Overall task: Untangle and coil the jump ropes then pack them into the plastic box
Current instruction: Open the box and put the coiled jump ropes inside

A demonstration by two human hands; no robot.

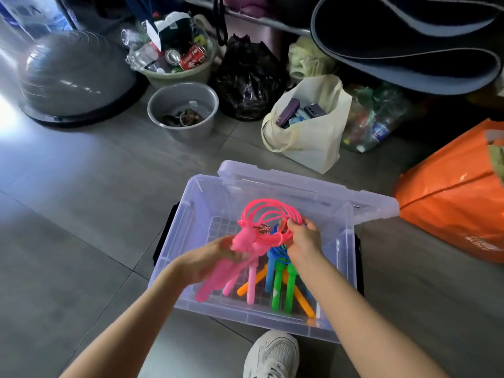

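A clear plastic box [191, 203] stands open on the floor, its lid [376, 207] leaning back behind it. Over the box I hold a coiled pink jump rope [268, 211]. My left hand [215, 253] grips its pink handles [242, 244], which point down toward me. My right hand [304, 236] pinches the coil at its right side. Inside the box lie other ropes with green handles [278, 285], orange handles [249, 285] and a blue handle and cord [270, 268].
Beyond the box are a grey basin [182, 110], a second basin of cans and bottles [177, 75], a black bag [246, 83], a cream tote [313, 140], and a grey balance dome [73, 77]. An orange bag [450, 197] lies right. My white shoe [272, 356] is below the box.
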